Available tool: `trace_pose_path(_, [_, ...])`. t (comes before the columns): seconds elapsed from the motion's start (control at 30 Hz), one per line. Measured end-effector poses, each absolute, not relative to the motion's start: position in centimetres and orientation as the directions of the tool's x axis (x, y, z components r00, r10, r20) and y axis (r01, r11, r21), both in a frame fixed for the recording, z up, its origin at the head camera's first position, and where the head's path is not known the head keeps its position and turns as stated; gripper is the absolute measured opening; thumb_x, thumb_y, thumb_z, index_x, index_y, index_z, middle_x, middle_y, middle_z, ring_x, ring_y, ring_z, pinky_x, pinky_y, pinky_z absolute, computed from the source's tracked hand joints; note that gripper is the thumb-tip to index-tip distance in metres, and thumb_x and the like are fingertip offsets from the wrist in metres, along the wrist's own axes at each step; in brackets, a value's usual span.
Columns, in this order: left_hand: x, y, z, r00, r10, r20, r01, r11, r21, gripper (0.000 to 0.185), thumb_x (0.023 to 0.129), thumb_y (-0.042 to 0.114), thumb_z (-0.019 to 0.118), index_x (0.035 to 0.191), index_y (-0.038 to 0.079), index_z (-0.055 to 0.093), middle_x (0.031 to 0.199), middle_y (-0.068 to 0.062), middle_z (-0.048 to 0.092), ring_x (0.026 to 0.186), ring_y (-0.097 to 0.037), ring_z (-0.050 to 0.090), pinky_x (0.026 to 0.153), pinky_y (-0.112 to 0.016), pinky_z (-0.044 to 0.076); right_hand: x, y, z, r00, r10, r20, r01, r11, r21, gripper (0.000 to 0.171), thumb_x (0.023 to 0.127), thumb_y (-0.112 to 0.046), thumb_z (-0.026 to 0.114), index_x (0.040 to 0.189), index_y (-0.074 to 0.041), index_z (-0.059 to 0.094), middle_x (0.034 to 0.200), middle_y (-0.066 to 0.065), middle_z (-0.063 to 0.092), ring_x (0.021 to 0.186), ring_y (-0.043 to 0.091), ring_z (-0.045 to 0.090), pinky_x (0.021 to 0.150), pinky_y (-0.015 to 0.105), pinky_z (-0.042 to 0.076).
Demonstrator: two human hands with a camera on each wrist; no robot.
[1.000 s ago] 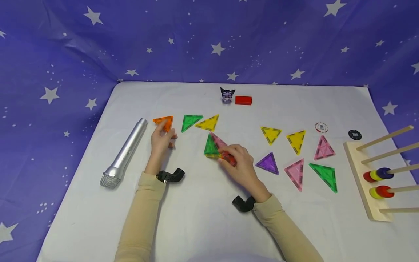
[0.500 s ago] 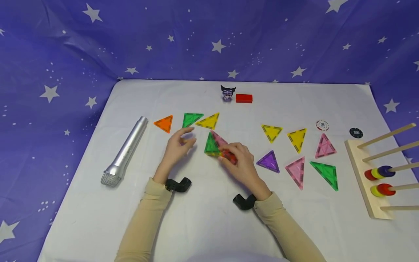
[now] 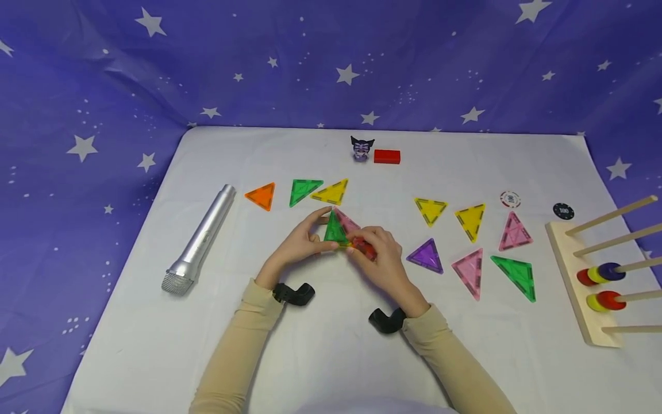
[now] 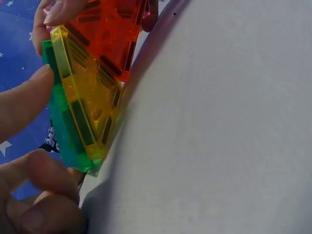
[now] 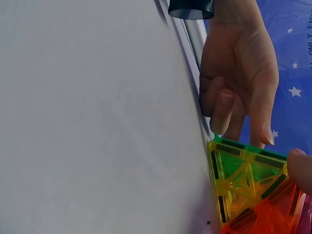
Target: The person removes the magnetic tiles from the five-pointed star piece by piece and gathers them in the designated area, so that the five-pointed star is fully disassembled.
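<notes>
Head view: translucent plastic triangle pyramid [image 3: 341,231]

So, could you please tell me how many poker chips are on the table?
2: a white chip and a black chip, both at far right near the peg rack.

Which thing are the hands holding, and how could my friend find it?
Look at the middle of the white table, where both hands meet. There stands a little pyramid of tiles, green and pink on its sides. Every other triangle lies flat; only this one stands up.
</notes>
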State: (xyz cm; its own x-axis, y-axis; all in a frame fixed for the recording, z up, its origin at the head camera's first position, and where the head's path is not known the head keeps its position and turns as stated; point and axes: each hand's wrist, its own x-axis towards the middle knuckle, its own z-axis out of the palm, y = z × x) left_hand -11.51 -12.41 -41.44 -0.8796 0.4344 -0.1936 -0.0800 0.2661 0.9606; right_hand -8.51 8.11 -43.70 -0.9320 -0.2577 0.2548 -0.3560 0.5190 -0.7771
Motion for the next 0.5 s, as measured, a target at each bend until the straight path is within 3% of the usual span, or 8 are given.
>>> trace_pose_path(0.17, [-11.5,-12.4,-41.6,-0.890,0.419,-0.179,-0.089,0.226,0.970,0.074,0.080,0.007,0.068,0.142,0.008,0.027,0.127,-0.022,0.037,0.042,-0.011,0.034,0.050,-0.031,0.041,-8.4,8.1,-43.9,-0.928,-0.266,0.261,-0.366,0.508,-0.780,0.025,0.082,-0.025,0.068,0.106,-0.019,0.065,0.106,0.002,0.055,0.103,0.025,0.045,0.088,0.055,0.022])
trace_pose_path(0.37, [-11.7,-12.4,-44.0,-0.919,0.363,-0.154,-0.058,0.261,0.963,0.064,0.079,0.017,0.071,0.136,0.015,0.041,0.116,-0.014,0.045,0.040,-0.010,0.031,0.047,-0.024,0.036,-8.6,8.2,-44.1,-0.917,-0.281,0.283,-0.391,0.500,-0.773,0.037,0.082,-0.023,0.067,0.118,-0.017,0.059,0.111,0.006,0.055,0.102,0.024,0.045,0.089,0.049,0.022])
trace_pose_path(0.5, [-11.5,-12.1,-44.5,-0.949,0.298,-0.101,-0.014,0.281,0.960,0.059,0.076,0.021,0.074,0.130,0.015,0.049,0.112,-0.011,0.051,0.056,-0.014,0.045,0.051,-0.026,0.039,-8.7,8.1,-44.2,-0.908,-0.301,0.292,-0.411,0.496,-0.765,0.038,0.083,-0.021,0.066,0.120,-0.014,0.058,0.113,0.008,0.055,0.104,0.025,0.045,0.088,0.050,0.021])
